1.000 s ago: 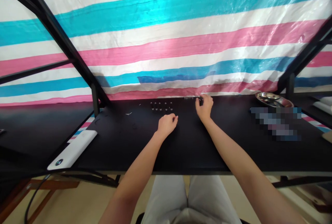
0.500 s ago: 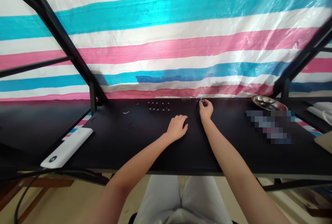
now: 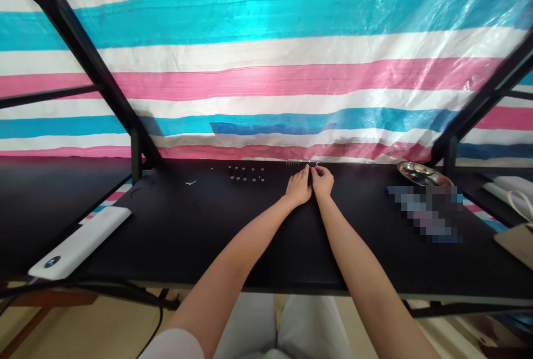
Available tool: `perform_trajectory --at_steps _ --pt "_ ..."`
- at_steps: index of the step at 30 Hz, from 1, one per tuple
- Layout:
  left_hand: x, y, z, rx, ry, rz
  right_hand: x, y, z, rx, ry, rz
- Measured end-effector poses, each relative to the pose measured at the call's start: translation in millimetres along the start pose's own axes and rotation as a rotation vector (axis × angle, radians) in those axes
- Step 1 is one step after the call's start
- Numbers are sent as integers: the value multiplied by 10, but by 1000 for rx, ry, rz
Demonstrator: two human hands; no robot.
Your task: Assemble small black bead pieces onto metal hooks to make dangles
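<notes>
My left hand lies palm down at the back of the black table, its fingers stretched forward. The fingertips are right beside those of my right hand. My right hand is closed in a pinch; whatever is between its fingers is hidden or too small to name. Just beyond the fingertips lies a thin, pale, wire-like piece. To the left of it, a row of several tiny screw-like pieces runs along the back edge. Farther left stand several small dark cylinders with silvery ends.
A white oblong device with a round display lies at the left. A shiny metal dish stands back right, behind a blurred patch. A white scrap lies on the black table. Striped sheeting hangs behind, between black frame bars.
My left hand has moved forward and right, up to my right hand's fingertips. My right hand stays pinched near the wire-like piece. The whole view has shifted slightly.
</notes>
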State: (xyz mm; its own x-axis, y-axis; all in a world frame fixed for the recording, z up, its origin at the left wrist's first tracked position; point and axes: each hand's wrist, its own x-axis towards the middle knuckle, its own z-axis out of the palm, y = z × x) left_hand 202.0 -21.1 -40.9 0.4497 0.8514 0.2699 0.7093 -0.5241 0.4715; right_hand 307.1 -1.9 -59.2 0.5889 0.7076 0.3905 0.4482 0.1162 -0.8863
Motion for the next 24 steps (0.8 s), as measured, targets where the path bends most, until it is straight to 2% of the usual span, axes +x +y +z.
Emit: perform_trajectory --at_steps 3,6,10,17,24 --pt "152 11 82 -104 -40 -5 -1 -35 -31 -36 -29 14" --pt "228 -5 133 -170 -27 -1 4 -49 -51 -61 -42 22" --pt "212 -41 147 -221 72 -68 0 -46 -34 -61 -90 -19" --pt "145 -106 128 -403 323 -212 -37 -48 28 36 -216 -64" --pt "103 -175 109 -443 426 -333 -77 -52 45 11 -292 -175"
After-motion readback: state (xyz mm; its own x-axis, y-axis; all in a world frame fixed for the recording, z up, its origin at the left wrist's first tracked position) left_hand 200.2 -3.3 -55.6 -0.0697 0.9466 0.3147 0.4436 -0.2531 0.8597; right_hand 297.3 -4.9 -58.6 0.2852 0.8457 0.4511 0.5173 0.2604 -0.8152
